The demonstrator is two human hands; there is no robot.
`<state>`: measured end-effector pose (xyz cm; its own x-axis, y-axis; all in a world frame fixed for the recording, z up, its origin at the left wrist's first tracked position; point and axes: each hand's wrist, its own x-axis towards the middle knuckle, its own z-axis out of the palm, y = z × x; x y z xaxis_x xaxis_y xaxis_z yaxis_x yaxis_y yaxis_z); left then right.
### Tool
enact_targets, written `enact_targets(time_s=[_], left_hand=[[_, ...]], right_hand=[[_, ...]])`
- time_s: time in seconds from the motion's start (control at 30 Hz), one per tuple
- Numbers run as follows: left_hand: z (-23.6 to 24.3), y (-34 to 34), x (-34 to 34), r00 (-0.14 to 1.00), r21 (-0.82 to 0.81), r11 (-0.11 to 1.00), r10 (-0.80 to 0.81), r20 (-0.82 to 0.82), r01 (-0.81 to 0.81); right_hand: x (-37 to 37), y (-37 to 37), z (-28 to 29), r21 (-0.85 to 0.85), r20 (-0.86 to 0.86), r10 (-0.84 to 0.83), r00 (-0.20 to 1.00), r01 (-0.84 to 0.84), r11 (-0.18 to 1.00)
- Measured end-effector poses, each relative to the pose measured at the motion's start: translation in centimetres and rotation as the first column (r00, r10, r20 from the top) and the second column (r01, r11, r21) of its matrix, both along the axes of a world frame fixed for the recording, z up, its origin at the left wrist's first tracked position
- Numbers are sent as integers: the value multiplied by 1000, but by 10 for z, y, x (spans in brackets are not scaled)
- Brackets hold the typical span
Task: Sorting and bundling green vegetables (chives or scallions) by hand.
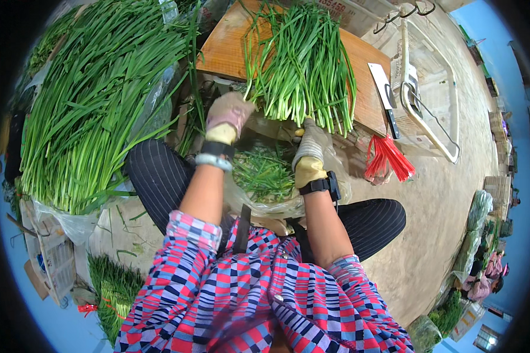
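Observation:
My gloved left hand [228, 113] is closed at the lower left end of loose green leafy stalks [294, 65] on a wooden board [221, 47]; what it grips is unclear. My gloved right hand [306, 141] is curled just below their pale stem ends, its fingertips partly hidden and its contents unclear. Between my knees, below both hands, lies a clear plastic bag [238, 203] with green trimmings [265, 173]. A cleaver [380, 88] with a black handle rests on the board's right, above a bundle of red ties [383, 159].
A big heap of long green stalks [82, 112] on plastic fills the left. A white crate [453, 112] with hooks stands right of the board. More greens [109, 288] lie at lower left. Along the far right are cartons [497, 197] and people in pink [483, 282] among bundles.

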<state>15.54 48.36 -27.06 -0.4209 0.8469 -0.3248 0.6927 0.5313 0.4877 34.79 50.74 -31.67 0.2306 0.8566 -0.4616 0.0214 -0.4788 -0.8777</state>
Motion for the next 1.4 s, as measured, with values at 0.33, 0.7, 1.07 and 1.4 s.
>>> enact_targets(time_s=[0.33, 0.7, 1.07, 1.4], left_hand=[[-37, -24, -5, 977, 74, 974, 211, 26, -213], [-60, -2, -7, 982, 100, 994, 67, -178, -49], [64, -71, 47, 964, -8, 969, -247, 99, 248], [15, 1, -23, 952, 161, 946, 297, -77, -282]], right_hand=[[66, -93, -53, -586, 621, 723, -302, -792, 172], [7, -61, 52, -290, 799, 600, 37, -850, 439], [-35, -32, 54, 39, -31, 510, 859, -509, 860], [22, -79, -1, -346, 755, 654, -32, -868, 357]])
